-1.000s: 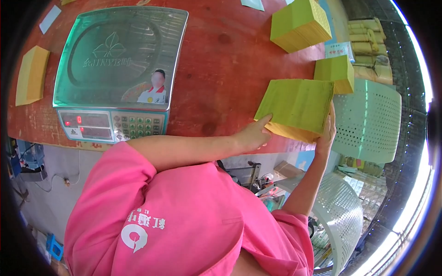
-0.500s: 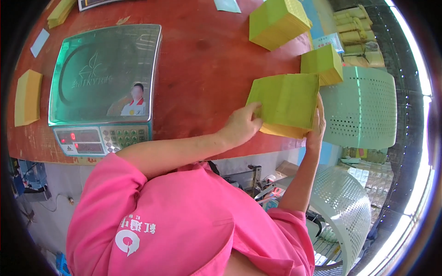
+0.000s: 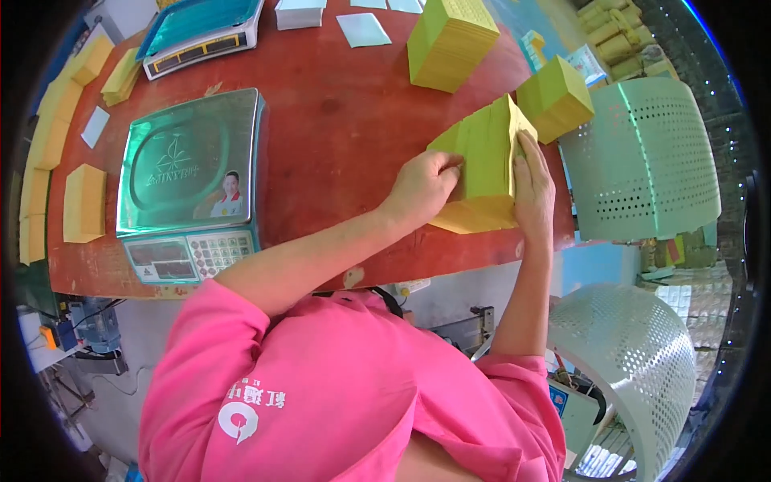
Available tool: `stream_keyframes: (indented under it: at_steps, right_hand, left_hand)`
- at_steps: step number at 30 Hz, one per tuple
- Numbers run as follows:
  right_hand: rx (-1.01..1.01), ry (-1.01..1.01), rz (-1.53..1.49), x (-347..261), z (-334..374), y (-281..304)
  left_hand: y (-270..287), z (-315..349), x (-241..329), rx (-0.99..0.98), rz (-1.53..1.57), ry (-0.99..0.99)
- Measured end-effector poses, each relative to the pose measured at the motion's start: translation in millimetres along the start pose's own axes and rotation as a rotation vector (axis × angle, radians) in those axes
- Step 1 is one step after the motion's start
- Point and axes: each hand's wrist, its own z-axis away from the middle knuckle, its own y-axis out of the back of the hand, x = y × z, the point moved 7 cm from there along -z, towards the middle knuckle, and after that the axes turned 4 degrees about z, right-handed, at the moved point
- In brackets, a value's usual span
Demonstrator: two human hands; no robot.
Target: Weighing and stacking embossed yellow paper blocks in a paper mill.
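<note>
A thick stack of yellow paper sheets [image 3: 486, 157] is between my two hands near the right front part of the red table. My left hand [image 3: 423, 186] is closed at its left side, thumb and curled fingers pinching the paper's edge. Flat along the right side lies my right hand [image 3: 533, 185], fingers stretched out and pointing away from me. The stack's upper sheets look slightly uneven and fanned. Its underside is hidden, so I cannot tell whether it rests on the table. Just beyond my right fingertips stands a smaller yellow paper stack [image 3: 556, 98].
A digital scale [image 3: 189, 161] stands left on the red table [image 3: 337, 161], a second scale [image 3: 201, 40] behind it. A tall yellow paper stack [image 3: 450, 44] is at the back. A perforated pale green chair back [image 3: 642, 161] borders the table's right; another perforated chair [image 3: 626, 345] is lower.
The yellow stack has been turned and tilted, showing its edge. My right hand has come from behind its right edge to lie flat on that side. The view has shifted, showing more of the table's back.
</note>
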Motion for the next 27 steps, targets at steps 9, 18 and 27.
stream_keyframes:
  at_steps: [9, 18, 27]
  right_hand:
    - [0.003, -0.029, -0.181, 33.7, 6.7, 6.6]
    - [0.029, -0.019, -0.241, 34.5, 13.5, 9.3]
    - [0.003, -0.051, -0.419, 60.5, 14.2, 5.2]
  left_hand:
    - [-20.7, -5.8, 16.5, 0.043, -0.283, -0.244]
    - [-26.0, -45.4, -4.7, -0.001, -0.361, -0.352]
    - [-32.2, -46.2, 1.5, 0.004, -0.418, -0.432]
